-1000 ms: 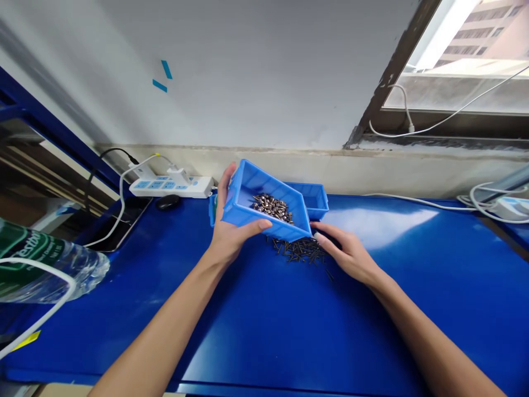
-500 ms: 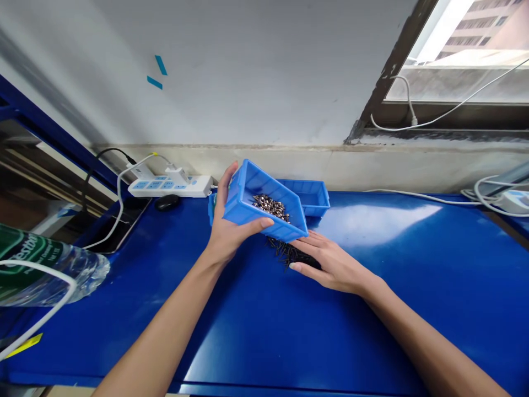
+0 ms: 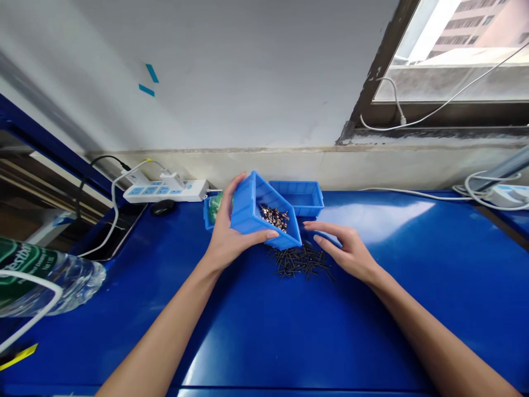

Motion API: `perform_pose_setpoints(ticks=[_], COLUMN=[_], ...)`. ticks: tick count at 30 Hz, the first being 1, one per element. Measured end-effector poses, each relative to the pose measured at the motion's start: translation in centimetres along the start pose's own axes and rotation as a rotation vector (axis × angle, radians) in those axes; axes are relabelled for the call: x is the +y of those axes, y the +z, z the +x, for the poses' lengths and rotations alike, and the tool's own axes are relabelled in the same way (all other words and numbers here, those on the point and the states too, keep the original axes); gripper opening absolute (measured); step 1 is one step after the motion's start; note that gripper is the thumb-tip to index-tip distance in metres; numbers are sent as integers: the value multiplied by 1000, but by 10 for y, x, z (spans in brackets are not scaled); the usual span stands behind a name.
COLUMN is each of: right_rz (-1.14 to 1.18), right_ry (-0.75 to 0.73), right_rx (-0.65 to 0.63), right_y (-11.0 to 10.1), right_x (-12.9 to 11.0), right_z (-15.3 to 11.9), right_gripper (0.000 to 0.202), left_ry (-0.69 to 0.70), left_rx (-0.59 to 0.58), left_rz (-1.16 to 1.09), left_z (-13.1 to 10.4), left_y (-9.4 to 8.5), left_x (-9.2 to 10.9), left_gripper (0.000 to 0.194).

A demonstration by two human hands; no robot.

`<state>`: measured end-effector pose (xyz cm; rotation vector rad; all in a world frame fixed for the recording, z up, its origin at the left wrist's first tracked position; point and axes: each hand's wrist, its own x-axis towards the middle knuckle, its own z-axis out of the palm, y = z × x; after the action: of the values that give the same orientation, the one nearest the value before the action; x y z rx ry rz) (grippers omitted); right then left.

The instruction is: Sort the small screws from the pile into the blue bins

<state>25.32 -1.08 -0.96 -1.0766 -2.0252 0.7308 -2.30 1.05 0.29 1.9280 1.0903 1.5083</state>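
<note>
My left hand (image 3: 233, 231) grips a blue plastic bin (image 3: 247, 212) by its left end, thumb along the near side. The bin is held tilted, its right end lower, above the table. Inside it lie many shiny metal screws (image 3: 275, 216), gathered toward the lower end. Beneath and in front of the bin, a pile of black screws (image 3: 303, 260) is spread on the blue table (image 3: 264, 331). My right hand (image 3: 345, 248) is just right of the bin and pile, fingers apart and slightly bent, with nothing visible in it.
Behind the held bin stands another blue bin (image 3: 301, 201); a third, holding a green bag (image 3: 215, 207), is partly hidden by my left hand. A white power strip (image 3: 165, 191), a black mouse (image 3: 162, 207) and a large bottle (image 3: 45, 275) are at left. Cables (image 3: 413, 190) run along the wall.
My right hand has moved away from the bin's lower end to the right, uncovering more of the black screws. The bin tilts more steeply, and its metal screws have shifted toward the lower end.
</note>
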Motion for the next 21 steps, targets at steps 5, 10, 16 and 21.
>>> perform_pose_setpoints(ticks=[5, 10, 16, 21], right_rz=[-111, -224, -286, -323], right_ry=[-11, -60, -84, -119], right_rx=[-95, -167, -185, -170], right_y=[3, 14, 13, 13], right_x=[6, 6, 0, -4], right_z=[0, -2, -1, 0], right_gripper=[53, 61, 53, 28], left_ry=[-17, -71, -73, -19], left_rx=[-42, -106, -229, -297], left_rz=[22, 81, 174, 239], left_z=[1, 9, 22, 30], left_y=[7, 17, 31, 45], left_x=[10, 30, 46, 52], left_gripper=[108, 109, 109, 101])
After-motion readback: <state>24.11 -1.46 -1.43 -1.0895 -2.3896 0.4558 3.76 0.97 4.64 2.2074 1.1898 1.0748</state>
